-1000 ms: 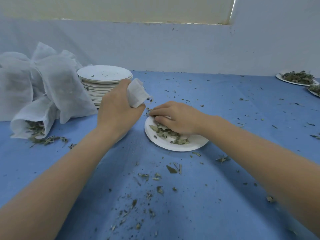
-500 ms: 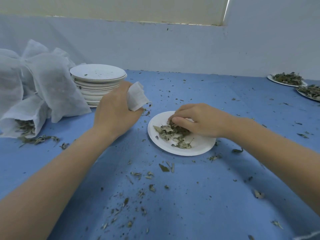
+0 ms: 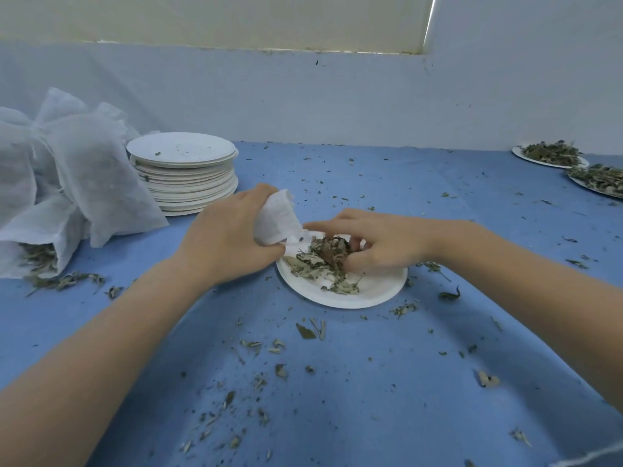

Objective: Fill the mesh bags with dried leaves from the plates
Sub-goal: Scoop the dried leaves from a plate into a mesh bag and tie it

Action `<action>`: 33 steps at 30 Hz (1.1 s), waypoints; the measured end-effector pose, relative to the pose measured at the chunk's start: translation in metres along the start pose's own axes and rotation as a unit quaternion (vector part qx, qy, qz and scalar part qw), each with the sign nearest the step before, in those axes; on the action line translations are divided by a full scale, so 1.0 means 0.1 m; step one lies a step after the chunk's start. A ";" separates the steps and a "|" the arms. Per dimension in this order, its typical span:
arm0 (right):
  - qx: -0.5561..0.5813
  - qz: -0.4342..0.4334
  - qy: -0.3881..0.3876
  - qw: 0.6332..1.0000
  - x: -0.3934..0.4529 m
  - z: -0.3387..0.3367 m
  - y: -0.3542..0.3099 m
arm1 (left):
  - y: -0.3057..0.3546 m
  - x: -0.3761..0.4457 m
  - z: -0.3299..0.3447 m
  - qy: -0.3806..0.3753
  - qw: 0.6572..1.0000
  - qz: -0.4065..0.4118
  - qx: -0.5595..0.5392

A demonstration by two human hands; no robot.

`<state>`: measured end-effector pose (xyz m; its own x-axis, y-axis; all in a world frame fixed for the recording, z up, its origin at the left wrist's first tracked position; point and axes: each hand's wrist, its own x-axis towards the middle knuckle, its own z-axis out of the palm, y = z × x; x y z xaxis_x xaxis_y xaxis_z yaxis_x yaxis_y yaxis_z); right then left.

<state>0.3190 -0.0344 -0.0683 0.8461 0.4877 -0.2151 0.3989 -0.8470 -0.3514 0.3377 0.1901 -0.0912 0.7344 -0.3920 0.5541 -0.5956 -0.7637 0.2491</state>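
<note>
The left hand (image 3: 229, 237) grips a small white mesh bag (image 3: 278, 215), fingers curled round its body so that the open mouth tips down toward the white plate (image 3: 367, 291). The right hand (image 3: 381, 241) is bent claw-like over the plate, thumb and fingertips pinching a clump of dried leaves (image 3: 323, 256) just beside the bag's mouth. The leaves are crumpled, grey-green with a few brown bits, and lie heaped on the plate's left half. Both forearms reach in over the blue cloth (image 3: 337, 399), which is strewn with leaf crumbs. At far left lie filled mesh bags (image 3: 84, 170), one spilling leaves, beside a stack of plates (image 3: 183, 173).
</note>
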 end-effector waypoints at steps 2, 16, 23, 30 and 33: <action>0.006 0.000 -0.008 1.000 0.00 0.00 0.00 | 0.00 0.00 0.01 -0.006 1.000 0.000 0.008; 0.056 -0.012 0.318 0.946 -0.16 -0.05 -0.12 | 0.07 -0.02 -0.01 -0.024 0.999 0.000 0.026; 0.000 -0.088 0.315 0.945 -0.03 -0.12 -0.52 | 0.16 -0.01 0.01 -0.002 1.000 -0.007 0.004; 0.246 -0.074 0.287 0.923 0.07 0.00 -0.65 | 0.22 -0.02 -0.01 0.061 0.980 -0.072 -0.173; 0.245 -0.100 0.179 0.948 -0.02 -0.14 -0.63 | 0.17 -0.02 -0.02 0.058 0.980 -0.081 -0.170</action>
<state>0.2971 0.0146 -0.0332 0.8711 0.4516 0.1928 0.4267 -0.5018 -0.7525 0.3258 0.1790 -0.0859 0.7978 -0.2044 0.5673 -0.5634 -0.5877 0.5806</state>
